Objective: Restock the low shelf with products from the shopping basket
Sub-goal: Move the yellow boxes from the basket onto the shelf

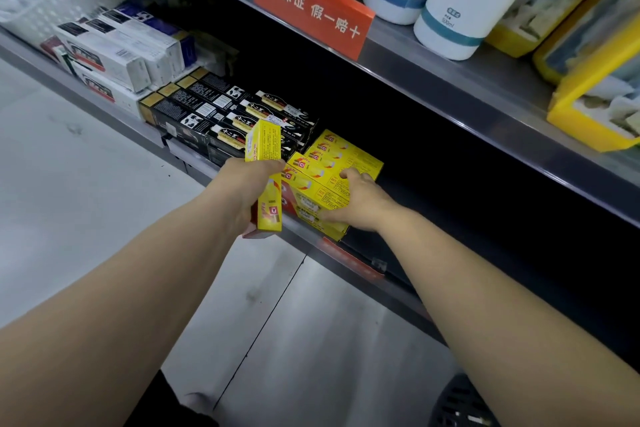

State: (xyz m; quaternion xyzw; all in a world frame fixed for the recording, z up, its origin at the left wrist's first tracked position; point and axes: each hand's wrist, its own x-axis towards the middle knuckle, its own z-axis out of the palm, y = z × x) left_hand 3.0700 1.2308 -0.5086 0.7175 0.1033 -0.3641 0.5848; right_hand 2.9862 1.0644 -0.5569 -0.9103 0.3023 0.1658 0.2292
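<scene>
1. Now the left hand [249, 187] grips a yellow box [264, 144] round its middle, fingers curled tight, holding it upright just in front of the low shelf [398, 291].
2. Beside it, the right hand [360, 201] lies spread against the stack of yellow boxes [332, 163] on that shelf, thumb on top and fairly straight fingers along the front face; it curls round nothing.
3. That stack sits at the shelf's front edge, just right of the black boxes [214, 107], which in turn lie right of the white boxes [114, 52].
4. Only a dark mesh corner of the shopping basket [460, 406] shows, low on the floor by the right forearm.
5. On the shelf above stand white bottles [450, 0] behind an orange sign [311, 3].
</scene>
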